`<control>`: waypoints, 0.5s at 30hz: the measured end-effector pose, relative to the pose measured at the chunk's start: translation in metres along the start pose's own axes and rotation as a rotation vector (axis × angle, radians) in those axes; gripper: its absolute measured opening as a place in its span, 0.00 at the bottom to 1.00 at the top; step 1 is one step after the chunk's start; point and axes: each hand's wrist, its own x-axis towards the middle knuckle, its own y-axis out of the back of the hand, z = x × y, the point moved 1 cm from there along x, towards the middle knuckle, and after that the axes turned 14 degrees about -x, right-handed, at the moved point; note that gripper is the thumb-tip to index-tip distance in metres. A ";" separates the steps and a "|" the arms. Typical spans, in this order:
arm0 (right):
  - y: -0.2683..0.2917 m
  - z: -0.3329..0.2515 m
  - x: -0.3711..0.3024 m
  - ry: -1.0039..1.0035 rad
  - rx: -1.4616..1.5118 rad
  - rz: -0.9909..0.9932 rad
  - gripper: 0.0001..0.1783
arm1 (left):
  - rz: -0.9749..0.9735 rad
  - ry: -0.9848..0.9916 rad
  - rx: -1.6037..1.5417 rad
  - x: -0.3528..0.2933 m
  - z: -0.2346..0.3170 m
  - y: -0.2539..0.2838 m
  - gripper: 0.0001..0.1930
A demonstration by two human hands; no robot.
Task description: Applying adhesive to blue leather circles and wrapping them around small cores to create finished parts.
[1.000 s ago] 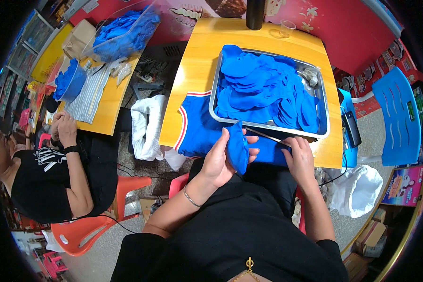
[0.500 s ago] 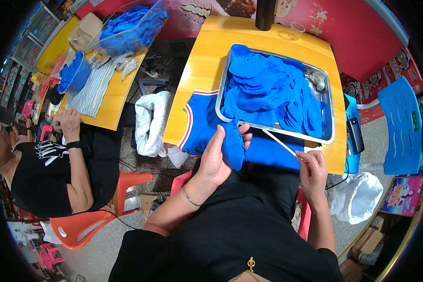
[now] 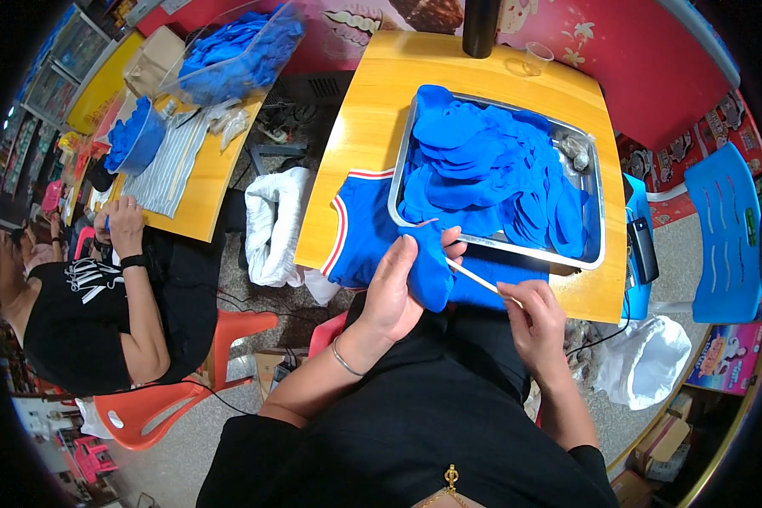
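My left hand (image 3: 391,292) is closed around a small blue fabric piece (image 3: 433,275), its thumb on the near side and fingertips showing past the far edge. My right hand (image 3: 538,322) pinches a thin pale stick (image 3: 476,275), whose far end reaches the side of the fabric piece. Just beyond both hands, a metal tray (image 3: 602,216) holds a heap of flat rounded blue pieces (image 3: 483,161). Under the tray's near left corner lies a blue garment (image 3: 360,212) with white and red trim.
A clear plastic bag (image 3: 574,151) lies in the tray's right end. On the yellow table (image 3: 372,93) stand a dark bottle (image 3: 480,30) and a clear cup (image 3: 538,57). At left, another person (image 3: 93,313) sits by a table with a blue basin (image 3: 137,140).
My right hand has moved left, bringing the stick's tip from the tray's edge to the blue piece. My left hand has shifted slightly right, still holding the piece.
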 end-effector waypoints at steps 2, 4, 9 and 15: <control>-0.008 0.000 0.000 -0.044 0.068 -0.043 0.13 | -0.026 -0.012 0.008 0.001 -0.002 -0.001 0.22; -0.012 -0.002 -0.001 -0.088 0.134 -0.085 0.12 | -0.052 -0.034 0.003 0.004 -0.002 0.000 0.23; -0.014 -0.005 0.004 -0.083 0.038 -0.064 0.10 | -0.085 -0.044 0.044 0.005 0.000 -0.006 0.25; -0.009 -0.005 0.012 -0.034 0.003 -0.050 0.10 | -0.124 -0.034 0.030 0.006 0.001 -0.003 0.27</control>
